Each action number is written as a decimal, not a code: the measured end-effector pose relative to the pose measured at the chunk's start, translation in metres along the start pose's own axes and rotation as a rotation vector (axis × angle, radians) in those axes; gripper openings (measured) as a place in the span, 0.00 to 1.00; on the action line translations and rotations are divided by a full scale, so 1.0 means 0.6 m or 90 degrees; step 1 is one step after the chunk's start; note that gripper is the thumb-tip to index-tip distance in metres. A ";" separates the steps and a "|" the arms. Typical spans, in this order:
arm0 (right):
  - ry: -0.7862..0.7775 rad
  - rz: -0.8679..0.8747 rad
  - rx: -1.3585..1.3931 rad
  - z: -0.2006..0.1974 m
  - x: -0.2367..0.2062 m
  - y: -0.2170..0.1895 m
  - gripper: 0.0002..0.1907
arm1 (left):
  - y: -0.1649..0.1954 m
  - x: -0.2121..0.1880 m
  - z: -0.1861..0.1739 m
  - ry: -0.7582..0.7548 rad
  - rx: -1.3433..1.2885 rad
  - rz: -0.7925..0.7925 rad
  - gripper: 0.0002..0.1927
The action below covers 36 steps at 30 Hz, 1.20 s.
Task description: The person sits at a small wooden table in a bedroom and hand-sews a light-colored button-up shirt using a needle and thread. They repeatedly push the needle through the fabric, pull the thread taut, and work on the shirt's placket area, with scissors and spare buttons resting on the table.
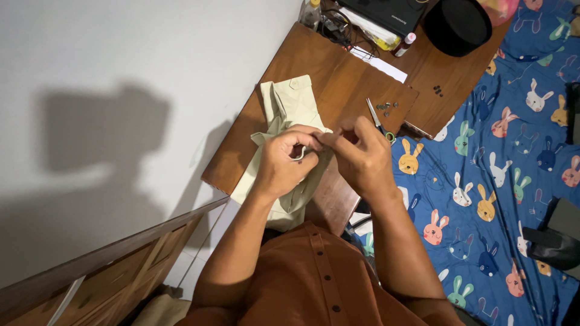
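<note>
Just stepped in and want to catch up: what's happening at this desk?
A person in a rust-brown shirt is working on a pale green garment draped over a wooden table. The left hand pinches a fold of the cloth, and the right hand meets it fingertip to fingertip; what they pinch is too small to tell. Scissors and a few small buttons lie on the table just beyond the hands.

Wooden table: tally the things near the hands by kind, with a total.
Cloth: 1
Scissors: 1
Hat: 1
Small bottle: 1
White paper: 1
Total: 5
Both the left hand and right hand pinch the cloth. Tiny buttons are too small to count.
</note>
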State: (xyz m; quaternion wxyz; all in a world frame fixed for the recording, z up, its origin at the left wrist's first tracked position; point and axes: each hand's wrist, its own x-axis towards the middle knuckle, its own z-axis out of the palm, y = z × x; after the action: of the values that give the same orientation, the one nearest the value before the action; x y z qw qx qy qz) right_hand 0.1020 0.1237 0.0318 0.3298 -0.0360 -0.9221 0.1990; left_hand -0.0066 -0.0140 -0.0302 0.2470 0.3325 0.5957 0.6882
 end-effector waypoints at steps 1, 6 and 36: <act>0.007 -0.031 -0.006 0.000 0.002 0.005 0.17 | 0.000 0.001 0.000 -0.007 -0.014 -0.003 0.08; 0.015 -0.101 -0.036 0.006 0.000 0.017 0.16 | 0.004 0.000 0.000 -0.025 -0.012 -0.024 0.09; -0.002 -0.166 -0.172 -0.005 0.007 0.035 0.15 | 0.004 0.003 -0.001 -0.045 -0.006 -0.096 0.04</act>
State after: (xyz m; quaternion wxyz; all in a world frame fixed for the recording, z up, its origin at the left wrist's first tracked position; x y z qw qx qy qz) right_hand 0.0995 0.1448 0.0283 0.3438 0.0404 -0.9378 0.0285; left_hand -0.0083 -0.0135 -0.0276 0.3206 0.3092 0.6068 0.6584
